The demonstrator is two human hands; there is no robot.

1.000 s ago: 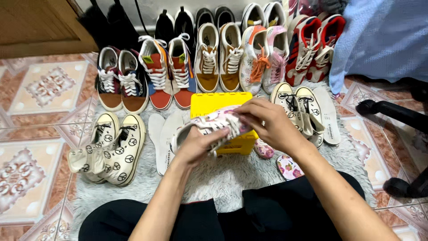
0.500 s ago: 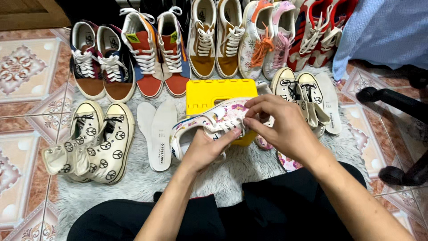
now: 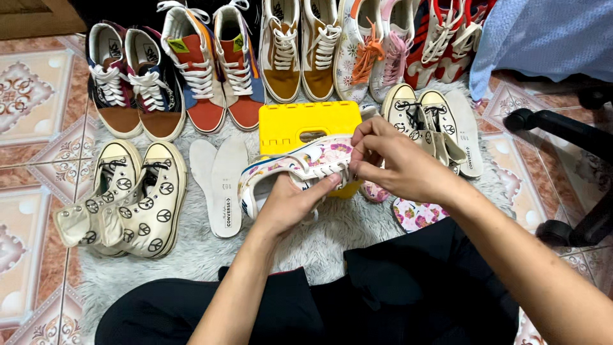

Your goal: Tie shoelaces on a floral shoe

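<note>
A white sneaker with a pink floral print (image 3: 300, 165) lies on its side over the front of a yellow plastic stool (image 3: 306, 124). My left hand (image 3: 290, 206) cups it from below, thumb along the sole edge. My right hand (image 3: 396, 167) pinches the white lace near the shoe's eyelets, fingers closed on it. A floral insole (image 3: 420, 214) lies on the rug just right of my hands. My black-clad legs fill the bottom of the view.
A white fluffy rug (image 3: 332, 233) holds several pairs of sneakers in a back row. A cream high-top pair with peace signs (image 3: 131, 198) sits left, two white insoles (image 3: 220, 182) beside it, and a cream unlaced pair (image 3: 424, 124) to the right. A chair base (image 3: 562, 128) stands far right.
The view has shifted down and left across the frames. Both hands stay on the floral sneaker, and the right hand keeps working the lace near the eyelets.
</note>
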